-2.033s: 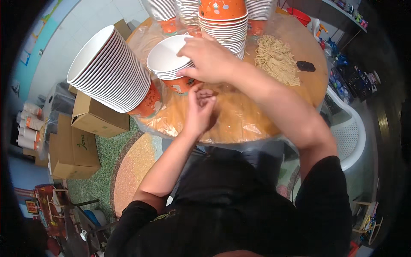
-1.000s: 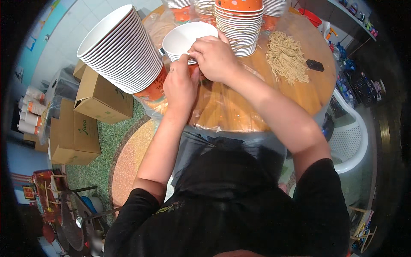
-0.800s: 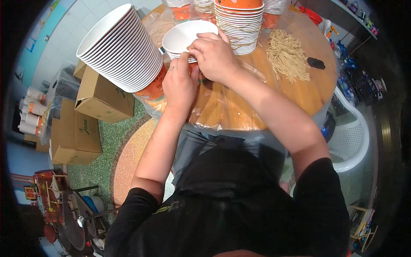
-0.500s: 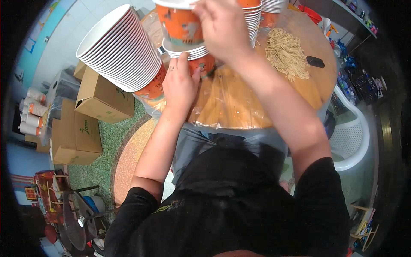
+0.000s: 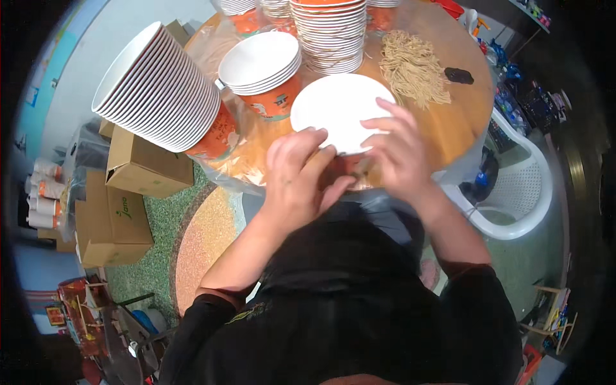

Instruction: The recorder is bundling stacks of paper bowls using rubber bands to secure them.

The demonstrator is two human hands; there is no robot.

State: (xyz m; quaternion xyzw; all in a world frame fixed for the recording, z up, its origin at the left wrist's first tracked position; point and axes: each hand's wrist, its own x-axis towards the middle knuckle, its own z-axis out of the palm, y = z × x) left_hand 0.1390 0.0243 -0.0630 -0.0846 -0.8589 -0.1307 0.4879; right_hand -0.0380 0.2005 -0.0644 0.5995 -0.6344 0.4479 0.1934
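Observation:
A paper tub, white inside with an orange printed side, stands near the table's front edge between my hands. My left hand is at its near left rim, fingers apart and thumb stretched to the right in front of the orange side. My right hand hovers at the right rim, its fingers spread and slightly blurred. Neither hand is wrapped round the tub; whether the fingertips touch it I cannot tell. Behind it to the left is a short stack of tubs. Farther left, a tall stack of tubs leans outward.
More stacked tubs stand farther back, some tied with string. A bundle of beige strings and a black object lie on the right of the round table. Cardboard boxes sit at left, a white plastic chair at right.
The tub that my right hand held up over the short stack now stands at the table's front edge. My left hand has left the stack and come to it; both hands are lower and nearer.

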